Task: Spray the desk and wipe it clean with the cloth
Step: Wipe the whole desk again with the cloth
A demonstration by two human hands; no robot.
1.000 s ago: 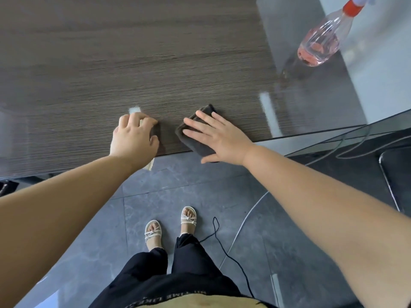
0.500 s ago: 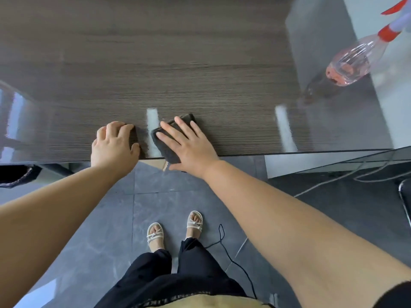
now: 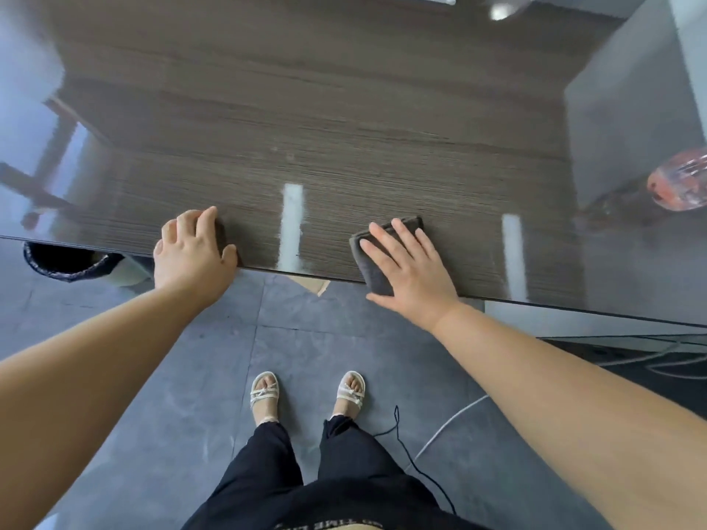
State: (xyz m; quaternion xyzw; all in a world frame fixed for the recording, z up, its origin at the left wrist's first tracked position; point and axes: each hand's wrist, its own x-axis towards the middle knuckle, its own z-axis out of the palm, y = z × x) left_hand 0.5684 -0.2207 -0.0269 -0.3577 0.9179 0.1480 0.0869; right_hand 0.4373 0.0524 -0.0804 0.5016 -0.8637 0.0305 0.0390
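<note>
The glossy dark wood desk (image 3: 344,139) fills the upper half of the head view. My right hand (image 3: 411,269) lies flat with straight, spread fingers on a folded dark grey cloth (image 3: 373,271), pressing it onto the desk at the near edge. My left hand (image 3: 193,254) rests on the desk edge further left, its fingers bent over the top and its thumb along the edge, holding nothing. A clear spray bottle (image 3: 681,183) with pink liquid stands on the desk at the far right, cut off by the frame.
A bin with a dark liner (image 3: 63,263) stands under the desk at the left. Black and white cables (image 3: 428,449) trail over the grey tiled floor to the right of my sandalled feet (image 3: 306,392). A scrap of cardboard (image 3: 311,285) shows below the desk edge.
My right hand slid the cloth left toward my left hand, then back right, so the hands are now wide apart. The view shifted left, pushing the spray bottle to the right edge.
</note>
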